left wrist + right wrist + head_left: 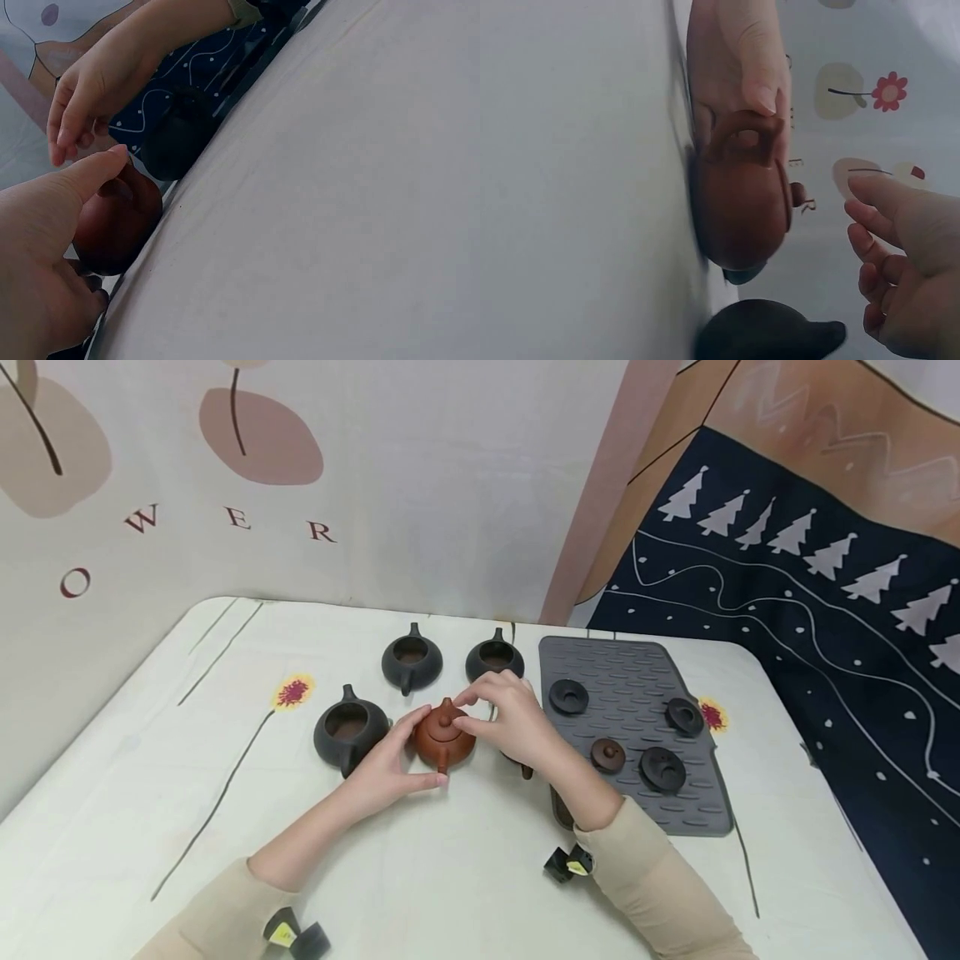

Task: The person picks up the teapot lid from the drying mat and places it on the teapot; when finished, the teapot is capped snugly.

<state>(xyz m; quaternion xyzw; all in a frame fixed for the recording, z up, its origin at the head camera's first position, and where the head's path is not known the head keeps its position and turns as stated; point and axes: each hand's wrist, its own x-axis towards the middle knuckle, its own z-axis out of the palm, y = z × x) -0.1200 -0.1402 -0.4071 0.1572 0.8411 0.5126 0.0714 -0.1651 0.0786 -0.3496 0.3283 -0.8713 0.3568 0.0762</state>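
Upright on the flower-printed tabletop (450, 881): red teapot (427, 750), grasped at side and handle (442, 765) by the left hand (384, 772). Near the lid (438, 732), not touching, the right hand (516, 714), with fingers released. Probably light, stiff, rather slippery and fragile; better to hold by handle and side. Rightward, a grey mat (615, 672); behind, a printed backdrop (450, 493).

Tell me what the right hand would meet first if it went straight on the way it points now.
Most likely the lid knob of the reddish-brown teapot: the right hand points toward it across a visible gap in the right wrist view, though depth is hard to judge.
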